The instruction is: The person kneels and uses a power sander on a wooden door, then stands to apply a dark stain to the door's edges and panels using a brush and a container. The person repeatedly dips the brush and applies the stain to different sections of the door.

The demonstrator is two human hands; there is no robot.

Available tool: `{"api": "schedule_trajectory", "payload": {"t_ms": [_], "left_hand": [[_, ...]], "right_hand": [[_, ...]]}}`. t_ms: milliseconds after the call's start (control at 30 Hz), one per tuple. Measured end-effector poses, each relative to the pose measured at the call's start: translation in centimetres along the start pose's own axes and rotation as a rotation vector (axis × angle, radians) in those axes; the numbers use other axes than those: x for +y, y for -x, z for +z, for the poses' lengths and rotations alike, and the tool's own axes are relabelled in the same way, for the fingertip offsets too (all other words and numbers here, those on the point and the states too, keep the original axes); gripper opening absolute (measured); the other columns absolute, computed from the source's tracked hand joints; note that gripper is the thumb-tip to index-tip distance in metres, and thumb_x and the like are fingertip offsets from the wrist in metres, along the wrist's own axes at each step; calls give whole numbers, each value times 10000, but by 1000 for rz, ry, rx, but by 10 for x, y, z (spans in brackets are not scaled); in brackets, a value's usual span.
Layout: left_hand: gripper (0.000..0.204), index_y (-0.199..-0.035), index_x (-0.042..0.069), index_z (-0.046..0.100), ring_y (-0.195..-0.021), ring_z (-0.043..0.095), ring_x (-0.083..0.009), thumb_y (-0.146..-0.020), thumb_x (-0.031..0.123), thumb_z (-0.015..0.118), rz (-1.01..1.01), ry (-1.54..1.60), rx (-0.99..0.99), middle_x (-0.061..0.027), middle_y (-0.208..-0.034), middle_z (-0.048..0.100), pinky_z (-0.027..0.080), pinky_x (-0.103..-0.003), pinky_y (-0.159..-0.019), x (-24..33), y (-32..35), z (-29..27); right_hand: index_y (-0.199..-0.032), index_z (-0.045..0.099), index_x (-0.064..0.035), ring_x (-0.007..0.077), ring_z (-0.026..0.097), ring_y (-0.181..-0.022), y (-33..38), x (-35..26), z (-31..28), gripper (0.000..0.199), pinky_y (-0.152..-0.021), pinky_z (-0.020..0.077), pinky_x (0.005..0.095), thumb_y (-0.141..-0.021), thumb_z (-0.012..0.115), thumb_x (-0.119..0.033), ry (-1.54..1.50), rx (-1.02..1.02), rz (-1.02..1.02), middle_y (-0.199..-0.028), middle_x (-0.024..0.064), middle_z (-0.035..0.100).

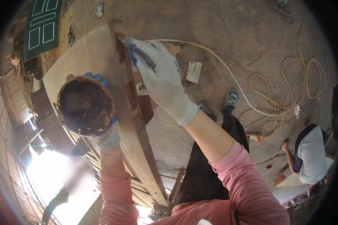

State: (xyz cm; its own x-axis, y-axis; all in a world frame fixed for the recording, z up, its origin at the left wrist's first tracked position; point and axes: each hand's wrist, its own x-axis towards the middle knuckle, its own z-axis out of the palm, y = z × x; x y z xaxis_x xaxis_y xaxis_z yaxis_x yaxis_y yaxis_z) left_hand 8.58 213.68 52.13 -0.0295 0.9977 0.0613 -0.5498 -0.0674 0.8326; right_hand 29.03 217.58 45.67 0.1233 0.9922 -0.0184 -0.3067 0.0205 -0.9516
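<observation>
My left hand [109,138], in a white glove with blue-coated fingers, grips a round bowl [87,105] from beneath and behind. The bowl's inside is dark brown and crusted. My right hand [159,71], gloved alike, is closed on a small brown-tipped tool; most of it is hidden, so I cannot tell whether it is a brush. Its tip [119,36] touches the upper end of a long wooden panel [82,50], which stands between my arms. Along the panel's narrow edge runs a dark brown wet-looking streak [130,88].
A yellow cord [268,95] and a pale hose [229,71] loop over the floor at right. One person [311,153] crouches at lower right; another [79,176] is at lower left. A pale block [193,72] and a glove [99,10] lie ahead. A green panelled door [43,28] stands far left.
</observation>
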Motion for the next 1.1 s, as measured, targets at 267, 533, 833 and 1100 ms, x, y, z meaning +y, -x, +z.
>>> {"api": "schedule_trajectory", "payload": {"t_ms": [267, 533, 833, 1100], "left_hand": [[614, -1584, -13, 259, -1445, 425, -412, -1076, 243, 488, 26, -146, -23, -300, -1566, 368, 430, -518, -1201, -7, -9, 3], [607, -1586, 12, 274, -1436, 454, -365, -1067, 229, 503, 15, -197, 14, -256, -1563, 404, 409, -477, -1218, -3, -6, -11], [655, -1582, -31, 249, -1450, 431, -396, -1064, 262, 522, 98, -413, 34, -279, -1567, 392, 393, -484, -1229, -9, -2, -4], [679, -1548, 5, 358, -1411, 453, -432, -1051, 441, 512, -1, -174, 188, -279, -1517, 446, 369, -596, -1201, 7, -10, -18]], "right_hand": [[-1252, 693, -36, 254, 603, -840, -11, 4, -8, 280, -741, 481, 361, -993, 598, -89, -63, 54, 32, -958, 118, 621], [-1248, 688, -35, 319, 629, -890, -5, 12, -10, 288, -785, 497, 396, -983, 598, -105, -166, 38, 57, -986, 153, 624], [-1271, 681, -50, 343, 604, -864, 23, 12, 0, 312, -763, 484, 421, -968, 605, -62, 23, -23, -21, -964, 155, 597], [-1270, 681, -47, 343, 624, -890, 15, 9, -27, 306, -781, 495, 408, -980, 610, -112, -75, -17, 111, -1000, 160, 629]]}}
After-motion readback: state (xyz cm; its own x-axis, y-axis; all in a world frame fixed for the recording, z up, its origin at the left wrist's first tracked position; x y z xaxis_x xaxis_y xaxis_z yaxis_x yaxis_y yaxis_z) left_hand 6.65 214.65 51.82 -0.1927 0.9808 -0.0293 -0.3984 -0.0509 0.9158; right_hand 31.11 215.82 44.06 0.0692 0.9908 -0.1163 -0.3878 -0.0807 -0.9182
